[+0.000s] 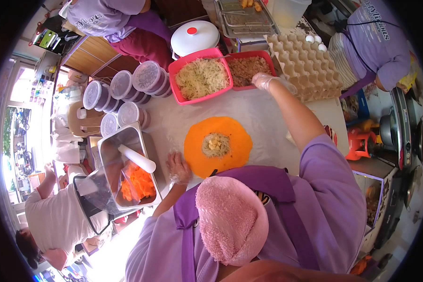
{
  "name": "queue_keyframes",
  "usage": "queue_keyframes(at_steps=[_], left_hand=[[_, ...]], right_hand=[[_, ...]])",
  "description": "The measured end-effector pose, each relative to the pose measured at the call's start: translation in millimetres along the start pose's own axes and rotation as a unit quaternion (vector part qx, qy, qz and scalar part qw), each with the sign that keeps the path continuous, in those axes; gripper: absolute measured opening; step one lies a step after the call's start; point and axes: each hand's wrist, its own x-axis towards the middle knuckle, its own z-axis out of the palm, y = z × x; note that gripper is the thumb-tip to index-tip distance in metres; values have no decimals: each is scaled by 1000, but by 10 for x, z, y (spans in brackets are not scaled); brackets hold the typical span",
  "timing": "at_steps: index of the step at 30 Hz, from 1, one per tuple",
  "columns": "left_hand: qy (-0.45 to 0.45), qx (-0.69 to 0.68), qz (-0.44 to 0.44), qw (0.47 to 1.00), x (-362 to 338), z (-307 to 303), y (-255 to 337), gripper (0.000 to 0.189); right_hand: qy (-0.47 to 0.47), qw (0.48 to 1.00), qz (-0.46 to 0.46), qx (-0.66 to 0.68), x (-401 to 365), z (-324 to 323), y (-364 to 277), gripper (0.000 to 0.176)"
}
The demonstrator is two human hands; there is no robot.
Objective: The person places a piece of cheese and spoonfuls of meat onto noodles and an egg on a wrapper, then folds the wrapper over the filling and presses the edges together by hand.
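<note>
A round orange wrapper sheet (pixel 197 157) lies flat on the table in front of me. At its middle sits a small mound of pale shredded filling (pixel 215 149) with yellowish bits on top. My left hand (pixel 178 168), in a clear plastic glove, rests on the table beside the wrapper's left edge, fingers spread. My right hand (pixel 264 82), also gloved, reaches to the near right side of a red container of brown crumbly filling (pixel 247 68). Its fingers curl down there; what is between them is hidden. Left of that stands a pink tub (pixel 177 89) of pale shredded vegetable (pixel 203 77).
Stacked lidded tubs (pixel 122 84) stand at the left, above a steel pan (pixel 151 141) with orange shreds and a white-handled tool (pixel 137 158). Egg trays (pixel 305 66) sit right, beneath a few eggs. A white lidded pot (pixel 195 40) is behind. Other people work around.
</note>
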Motion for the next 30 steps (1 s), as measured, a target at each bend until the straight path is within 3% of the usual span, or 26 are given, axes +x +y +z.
queue_keyframes(at_steps=[3,7,9,10,12,16,19,24,30], left_hand=[[2,4,2,1000,-4,10,-12,46],[3,3,2,1000,0,39,-31,45],[2,1,3,1000,3,43,-44,44],[2,0,2,1000,-1,45,-48,44],[4,2,3,1000,-1,52,-55,44],[-1,6,-2,1000,2,34,-34,44],[-5,3,-3,1000,3,5,-19,45],[-9,0,-1,1000,0,-11,-8,45],[1,-3,0,1000,-9,2,-7,45]], right_hand=[[-39,996,-59,-45,129,21,135,25],[-69,997,-22,-7,-5,-19,174,24],[-6,974,69,216,-83,19,160,23],[-7,974,69,215,-133,5,135,23],[21,932,131,337,-216,-32,121,27],[13,949,99,298,-351,-80,76,21],[32,923,137,359,-397,-63,82,20],[91,912,37,397,-165,192,339,22],[88,879,63,464,-359,140,249,23]])
